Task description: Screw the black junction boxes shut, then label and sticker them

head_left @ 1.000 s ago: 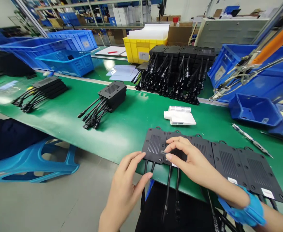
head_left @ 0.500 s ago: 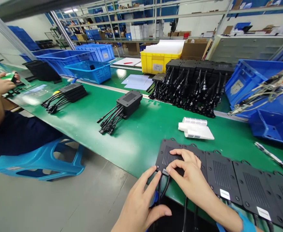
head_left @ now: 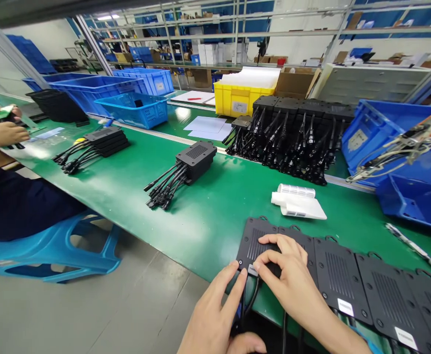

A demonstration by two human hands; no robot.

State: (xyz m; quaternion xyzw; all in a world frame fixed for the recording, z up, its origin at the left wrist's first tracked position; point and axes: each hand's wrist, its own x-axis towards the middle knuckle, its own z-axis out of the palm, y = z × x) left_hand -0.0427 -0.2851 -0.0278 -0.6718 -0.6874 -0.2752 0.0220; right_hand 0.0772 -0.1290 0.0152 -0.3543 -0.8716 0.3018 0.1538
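Observation:
A row of flat black plastic boxes with cables lies along the near edge of the green table. My right hand rests over the leftmost black box, thumb and index finger pinched at a small label by its lower edge. Part of that label is hidden under the fingertips. At the same box's lower left corner, my left hand touches with two stretched fingertips, the thumb apart below. White labels sit on boxes further right.
A roll of labels lies beyond the boxes, and a pen is at the right. Stacked cabled boxes stand mid-table. Blue bins are at the right. A co-worker's hands hold a green part at far left.
My view has shifted slightly. Both hands stay at the leftmost box, and more of the printing on its label now shows. The co-worker's hands have moved.

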